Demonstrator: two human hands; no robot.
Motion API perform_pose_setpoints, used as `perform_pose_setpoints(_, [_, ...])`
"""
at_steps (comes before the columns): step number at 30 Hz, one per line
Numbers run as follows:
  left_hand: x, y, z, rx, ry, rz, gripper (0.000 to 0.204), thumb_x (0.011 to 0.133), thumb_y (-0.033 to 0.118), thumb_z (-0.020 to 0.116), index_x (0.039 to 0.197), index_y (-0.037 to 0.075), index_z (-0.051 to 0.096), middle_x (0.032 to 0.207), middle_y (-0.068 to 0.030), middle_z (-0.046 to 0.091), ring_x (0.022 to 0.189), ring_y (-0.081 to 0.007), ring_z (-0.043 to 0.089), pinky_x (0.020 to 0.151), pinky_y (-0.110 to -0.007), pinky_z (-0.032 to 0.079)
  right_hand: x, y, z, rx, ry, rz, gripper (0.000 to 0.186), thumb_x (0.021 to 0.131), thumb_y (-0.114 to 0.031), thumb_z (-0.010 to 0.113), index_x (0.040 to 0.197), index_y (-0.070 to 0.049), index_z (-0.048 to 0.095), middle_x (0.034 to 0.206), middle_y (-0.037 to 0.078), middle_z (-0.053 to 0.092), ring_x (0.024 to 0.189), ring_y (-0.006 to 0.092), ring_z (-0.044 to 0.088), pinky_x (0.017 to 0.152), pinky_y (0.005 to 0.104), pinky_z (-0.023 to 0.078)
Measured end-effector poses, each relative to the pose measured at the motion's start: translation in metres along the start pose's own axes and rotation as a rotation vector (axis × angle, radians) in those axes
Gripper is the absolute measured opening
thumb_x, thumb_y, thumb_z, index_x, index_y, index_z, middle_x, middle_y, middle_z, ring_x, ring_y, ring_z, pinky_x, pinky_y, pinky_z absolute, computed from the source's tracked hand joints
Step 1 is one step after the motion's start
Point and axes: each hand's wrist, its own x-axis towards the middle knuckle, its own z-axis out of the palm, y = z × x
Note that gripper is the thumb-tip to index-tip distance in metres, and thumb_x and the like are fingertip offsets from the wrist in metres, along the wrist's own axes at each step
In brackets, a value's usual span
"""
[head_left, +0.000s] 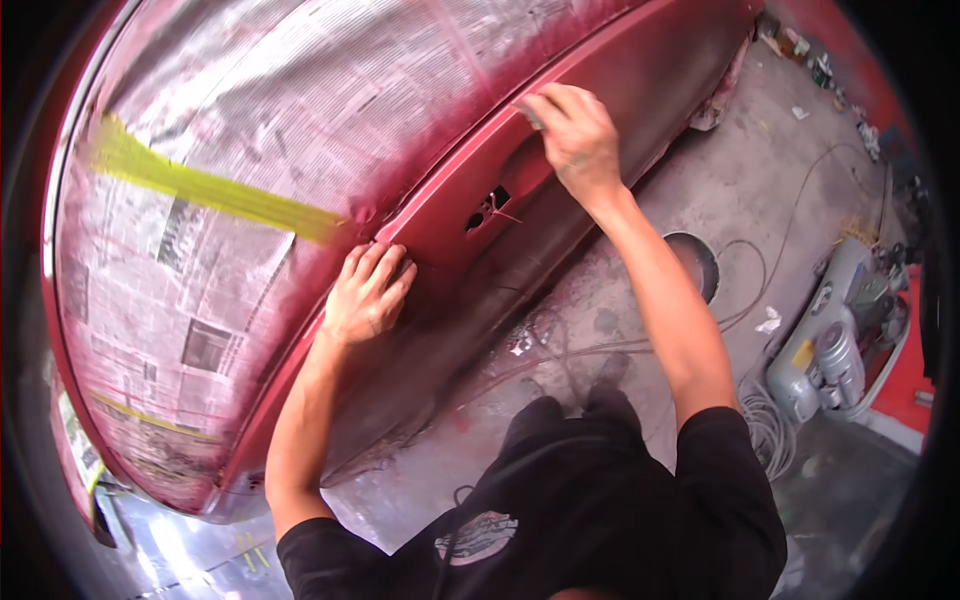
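The grey, stained floor (745, 200) is crossed by thin cords (765, 290), with small clutter (822, 70) along its upper-right edge near a red wall (850, 45). Grey machinery (838, 345) stands at its right edge. White light glares at its lower-left corner.

Red car panel (530, 240) — curved, holed

Unreadable newspaper print (210, 345); lettered oval emblem (478, 538) on the black shirt (610, 500).
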Motion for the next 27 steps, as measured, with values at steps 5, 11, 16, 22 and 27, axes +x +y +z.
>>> perform_pose_setpoints(5, [-0.001,0.001,0.005,-0.042,0.070,-0.024,0.046,0.078,0.013,0.077,0.123,0.007,0.071,0.137,-0.0160,0.063,0.129,-0.0362,0.060,0.108,-0.053,0.048,-0.038,-0.056,0.051,0.227,-0.283,-0.319,0.042,0.085,-0.002,0.064,0.126,0.001,0.069,0.124,0.019,0.066,0.122,0.0356,0.065,0.111,0.0473,0.053])
perform_pose_setpoints(11, [-0.013,0.008,0.006,-0.108,0.136,-0.098,0.045,0.079,0.018,0.077,0.121,0.007,0.071,0.137,-0.0158,0.063,0.130,-0.0357,0.059,0.108,-0.052,0.047,0.002,0.054,0.021,-0.147,-0.376,-0.328,0.045,0.084,0.000,0.062,0.128,-0.001,0.069,0.124,0.017,0.068,0.121,0.0371,0.064,0.108,0.0468,0.052])
perform_pose_setpoints(16, [-0.014,0.003,0.017,-0.109,0.220,-0.102,0.054,0.069,0.011,0.081,0.122,0.007,0.071,0.137,-0.0164,0.063,0.128,-0.0381,0.060,0.102,-0.053,0.050,-0.041,-0.085,0.056,0.158,-0.319,-0.213,0.047,0.084,-0.002,0.063,0.131,0.000,0.068,0.122,0.019,0.069,0.120,0.0388,0.064,0.107,0.0496,0.052])
perform_pose_setpoints(22, [-0.049,0.002,-0.002,-0.075,0.285,-0.145,0.045,0.074,0.009,0.077,0.118,0.005,0.070,0.133,-0.0176,0.064,0.123,-0.0373,0.062,0.096,-0.051,0.051,-0.018,-0.053,0.042,0.110,-0.375,-0.472,0.042,0.084,-0.004,0.065,0.125,-0.001,0.068,0.121,0.018,0.069,0.118,0.0358,0.066,0.105,0.0480,0.054])
perform_pose_setpoints(27, [-0.088,0.009,-0.007,-0.041,0.261,-0.271,0.054,0.069,0.010,0.080,0.122,0.007,0.070,0.133,-0.0173,0.065,0.122,-0.0367,0.062,0.098,-0.052,0.050,-0.026,-0.066,0.042,0.003,-0.417,-0.292,0.041,0.084,-0.001,0.063,0.124,0.008,0.062,0.120,0.025,0.064,0.116,0.0436,0.061,0.104,0.0496,0.052])
